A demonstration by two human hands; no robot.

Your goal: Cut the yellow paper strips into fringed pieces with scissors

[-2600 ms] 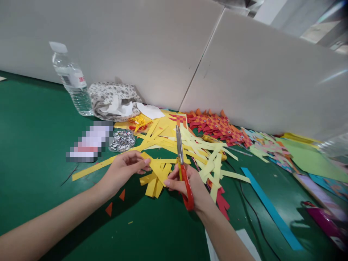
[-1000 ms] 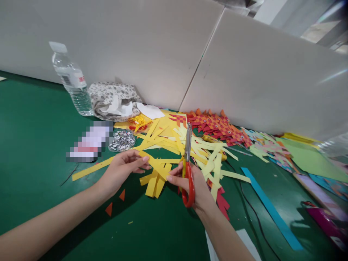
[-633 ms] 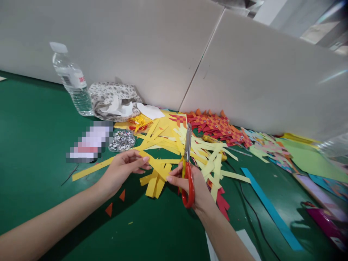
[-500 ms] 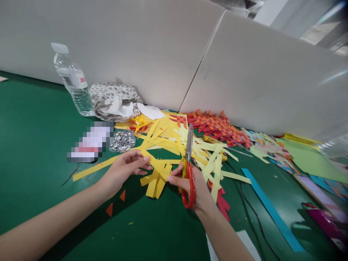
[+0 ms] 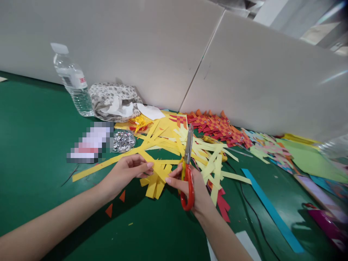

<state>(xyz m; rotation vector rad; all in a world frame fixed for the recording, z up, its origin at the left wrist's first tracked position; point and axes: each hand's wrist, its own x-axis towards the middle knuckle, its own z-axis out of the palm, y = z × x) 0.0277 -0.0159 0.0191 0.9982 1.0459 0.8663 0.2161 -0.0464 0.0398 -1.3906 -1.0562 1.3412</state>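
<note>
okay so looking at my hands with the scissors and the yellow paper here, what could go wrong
1. The right hand grips red-handled scissors close to the left hand, which pinches the yellow slit paper; a fingertip could likely get nicked.
2. The blades point up over the loose yellow strips, so they may snag.
3. A black cable lies beside the right forearm and could catch.

Bright, even overhead light, colours well saturated. Soft shadows fall under both forearms onto the green table (image 5: 32, 145), darkest below the right hand (image 5: 194, 188). Pale streaks of glare on the grey partition (image 5: 272, 79) at far right. Centre is sharp; right edge smears, blue paper strip (image 5: 272, 210) softens. Wide-angle bend curves the partition line. One pixelated patch (image 5: 91, 146) left of centre.
</note>
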